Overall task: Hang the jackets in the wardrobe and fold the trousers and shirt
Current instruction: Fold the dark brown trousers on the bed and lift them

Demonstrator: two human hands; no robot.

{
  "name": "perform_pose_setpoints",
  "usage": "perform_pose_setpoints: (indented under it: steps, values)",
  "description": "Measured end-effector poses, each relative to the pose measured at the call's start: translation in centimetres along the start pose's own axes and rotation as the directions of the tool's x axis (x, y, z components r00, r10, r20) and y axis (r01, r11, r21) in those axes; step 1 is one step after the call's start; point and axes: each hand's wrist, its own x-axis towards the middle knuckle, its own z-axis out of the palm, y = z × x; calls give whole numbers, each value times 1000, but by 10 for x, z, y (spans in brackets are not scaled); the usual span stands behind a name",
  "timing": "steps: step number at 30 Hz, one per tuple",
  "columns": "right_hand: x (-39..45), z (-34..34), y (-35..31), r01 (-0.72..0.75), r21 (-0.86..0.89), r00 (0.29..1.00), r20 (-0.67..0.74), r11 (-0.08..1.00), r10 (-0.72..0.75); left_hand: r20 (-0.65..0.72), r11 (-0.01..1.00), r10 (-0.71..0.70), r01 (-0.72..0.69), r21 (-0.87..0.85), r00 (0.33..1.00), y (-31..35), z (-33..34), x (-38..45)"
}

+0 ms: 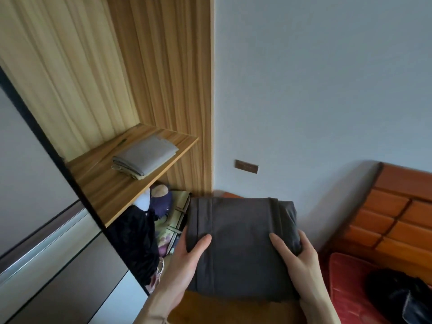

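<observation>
A folded dark grey garment is held up in front of me, beside the open wardrobe. My left hand grips its left edge, thumb on top and fingers underneath. My right hand grips its right edge the same way. On the wooden wardrobe shelf lies a folded light grey garment. The wardrobe's hanging space above the shelf shows bare wood panels.
Under the shelf sit dark clothes, a purple item and a patterned storage bag. A sliding wardrobe door stands at the left. To the right is a wooden bed headboard, a red cushion and a black bag.
</observation>
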Motion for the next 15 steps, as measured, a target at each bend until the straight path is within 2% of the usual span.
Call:
perform_pose_setpoints:
  steps: [4, 9, 15]
  values:
    - [46, 27, 2, -20, 6, 996, 90, 1000, 19, -115, 999, -34, 31, -30, 993, 2, -11, 31]
    - [97, 73, 10, 34, 1, 996, 77, 999, -34, -141, 996, -24, 11, -92, 990, 9, -31, 74]
    - [182, 131, -12, 103, -14, 979, 178, 995, -99, -175, 987, 96, -116, -107, 980, 44, -51, 146]
